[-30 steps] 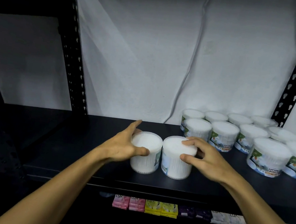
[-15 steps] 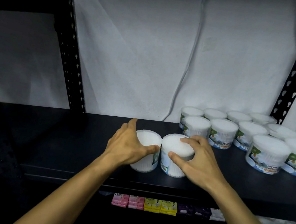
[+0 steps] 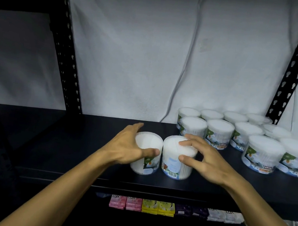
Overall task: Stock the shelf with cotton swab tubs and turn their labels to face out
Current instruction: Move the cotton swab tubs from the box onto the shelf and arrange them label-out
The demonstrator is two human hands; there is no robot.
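Note:
Two clear tubs of cotton swabs stand side by side near the front of the black shelf [image 3: 65, 139]. My left hand [image 3: 126, 146] grips the left tub [image 3: 146, 166] round its top, thumb on the front wall; part of a green label shows at its right side. My right hand [image 3: 201, 157] holds the right tub [image 3: 172, 163] by its rim with curled fingers; its barcode and blue label face me.
Several tubs [image 3: 219, 133] stand in rows at the back right of the shelf, labels facing out. Black perforated uprights [image 3: 66, 45] rise at left and right. Soap packs [image 3: 151, 206] line the shelf below. A grey cable [image 3: 187, 61] hangs down the white wall.
Both tubs have turned under my hands: the left one now shows a green label edge, the right one shows its barcode more toward the front. My hands shifted round the rims.

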